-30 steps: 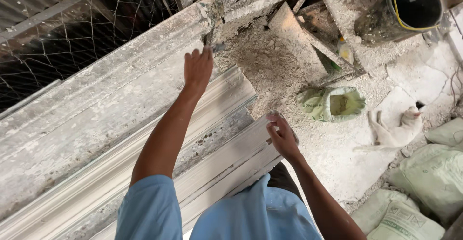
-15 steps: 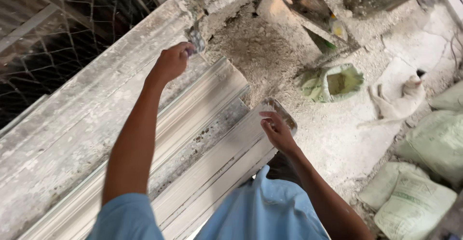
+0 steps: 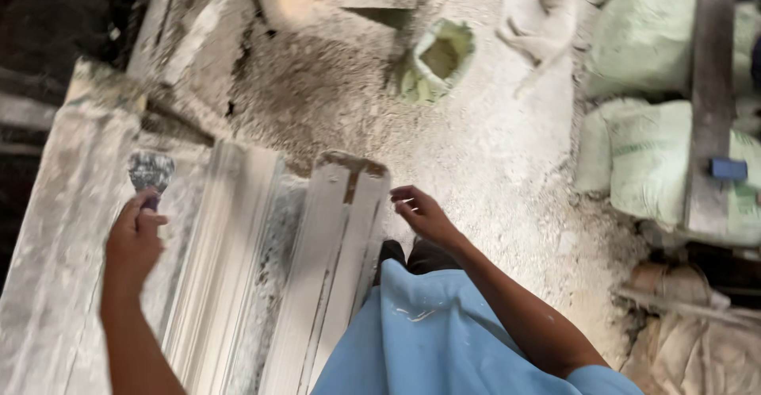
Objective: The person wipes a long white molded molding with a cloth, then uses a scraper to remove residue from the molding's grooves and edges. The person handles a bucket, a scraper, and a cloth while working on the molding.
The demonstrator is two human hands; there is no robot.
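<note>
Dusty, plaster-strewn floor (image 3: 491, 149) spreading beneath a blue shirt (image 3: 444, 331). Lying at ten o'clock: white moulding strips (image 3: 333, 260), long axis running from six towards twelve. Left hand (image 3: 133, 240) closing around a putty knife (image 3: 151, 174), blade pointing to twelve, over the grey bench (image 3: 55, 228). Right hand (image 3: 424, 214) hovering loosely open just beside the strips' far end, holding nothing. Sitting farther at one o'clock: an open green bag (image 3: 436, 58); stacked sacks (image 3: 658, 157) at two.
</note>
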